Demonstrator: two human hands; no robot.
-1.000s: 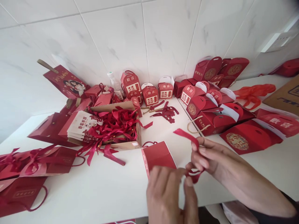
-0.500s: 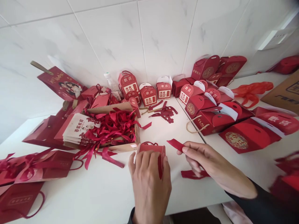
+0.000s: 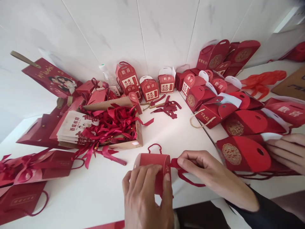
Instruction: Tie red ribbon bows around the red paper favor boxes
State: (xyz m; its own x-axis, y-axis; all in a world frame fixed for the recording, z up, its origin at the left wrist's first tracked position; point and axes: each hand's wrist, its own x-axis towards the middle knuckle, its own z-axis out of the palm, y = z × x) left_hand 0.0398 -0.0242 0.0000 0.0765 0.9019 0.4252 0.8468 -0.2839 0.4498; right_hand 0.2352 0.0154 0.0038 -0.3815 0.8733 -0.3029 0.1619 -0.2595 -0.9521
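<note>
My left hand is closed over a small red gift box lying on the white table, thumb on its right side and fingers across the top. A twisted red cord loop sticks out from the box's far side. Just right of the box, my right hand pinches a dark red ribbon between thumb and fingertips. Its end touches or nearly touches the box's right edge; whether it passes into the box I cannot tell. Below the pinch the rest of the ribbon hangs in a loop.
Left stands a cardboard box of red ribbon bows beside stacked printed cards. Small red boxes and loose red strips are near the wall. At right, another person's hand touches a large red box among several.
My right hand has brought the ribbon left and down to the gift box. My left fingers have slid back, showing more of the box. Another person's hand and a large box have appeared at right.
</note>
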